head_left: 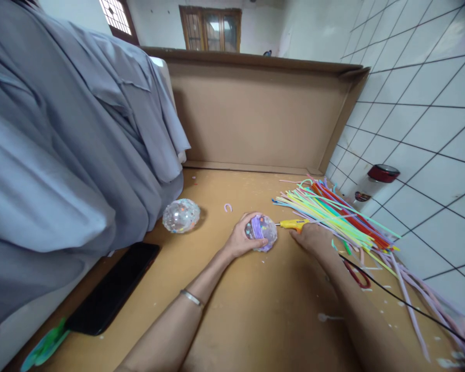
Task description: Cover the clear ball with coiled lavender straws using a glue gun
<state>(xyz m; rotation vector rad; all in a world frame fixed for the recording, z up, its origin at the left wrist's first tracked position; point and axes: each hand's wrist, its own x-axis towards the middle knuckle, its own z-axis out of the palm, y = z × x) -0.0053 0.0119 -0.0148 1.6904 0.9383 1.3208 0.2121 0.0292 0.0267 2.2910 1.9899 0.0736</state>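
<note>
My left hand [242, 236] is wrapped round a clear decorated ball [269, 235] with a purple band and colourful bits, held at the middle of the table. In my right hand [313, 238] is a yellow glue gun [293, 224], its nozzle pointing left at the ball's right side. Whether the tip touches the ball I cannot tell. A second clear ball [181, 216] with a bumpy edge rests to the left. Between the balls and a little farther back lies a small curved pink piece [228, 207].
Colourful pipe cleaners [333, 212] are heaped at the right, near red-handled scissors [357, 274] and a black cord [411, 306]. A red-lidded jar [377, 183] stands by the tiled wall. A black phone-like slab [114, 287] lies left, beside hanging grey cloth [81, 129]. Cardboard [256, 113] stands behind.
</note>
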